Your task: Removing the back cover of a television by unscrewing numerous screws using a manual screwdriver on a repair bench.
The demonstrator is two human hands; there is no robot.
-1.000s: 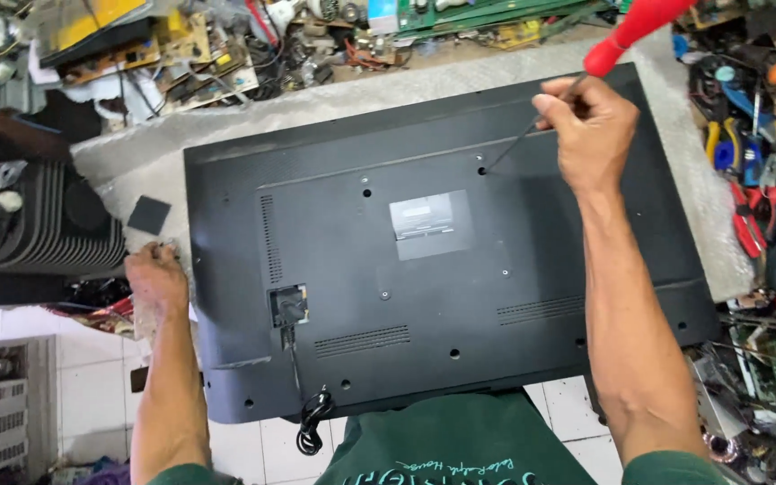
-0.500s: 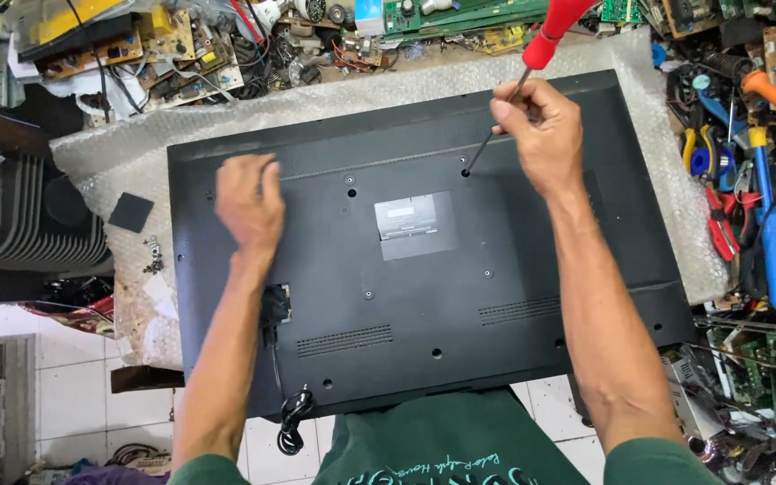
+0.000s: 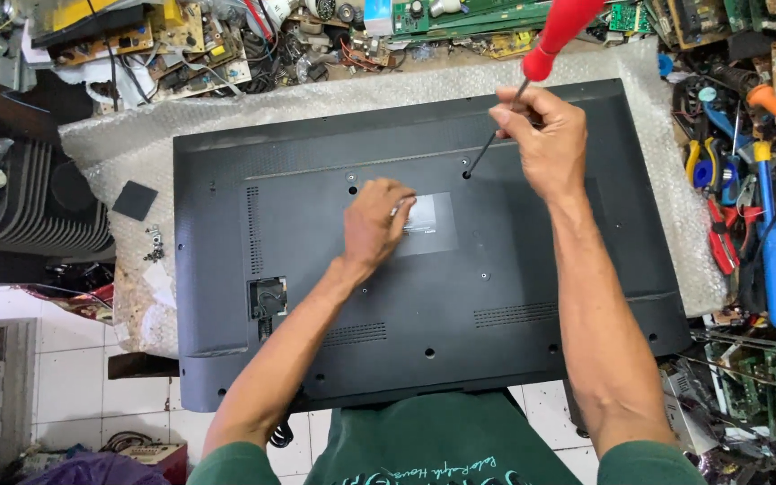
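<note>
Right hand (image 3: 545,135) grip closed around screwdriver (image 3: 532,76); left hand (image 3: 374,224) open-palmed on television back (image 3: 514,278).

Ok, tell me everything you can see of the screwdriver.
The screwdriver has a red handle that looks like plastic and a thin dark metal shaft. It tilts, handle up and away toward the picture's top edge, which cuts it off. Its tip sits in a screw hole on the TV back. The right hand pinches the shaft; the left hand rests on the panel, apart from it.

Hands (image 3: 545,135) and screwdriver (image 3: 532,72) on television back (image 3: 514,287)
</note>
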